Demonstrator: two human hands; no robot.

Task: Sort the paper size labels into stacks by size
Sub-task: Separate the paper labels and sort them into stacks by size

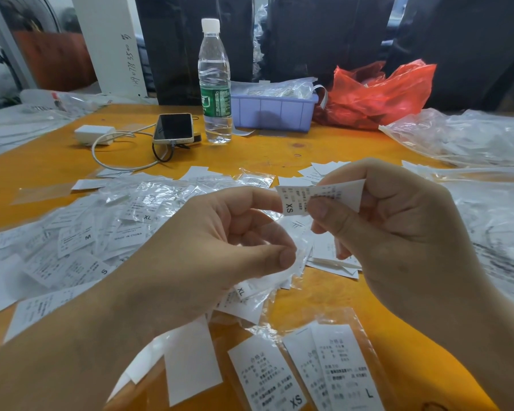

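A small white paper label [291, 200], printed with rows of dark text and marked XS at one end, was held above the orange table [279, 146]. It was pinched at one end by the left hand [220, 247] and, together with a second folded label [343, 192], between thumb and fingers of the right hand [398, 232]. Near the front edge, three labels were laid face up: one XS label [267, 378] and two overlapping ones, the upper marked L [344, 369]. A loose heap of labels [86, 241], too many to be counted, was spread at the left. One water bottle [215, 81], one phone [174, 128] and one lilac bin [275, 111] were set behind.
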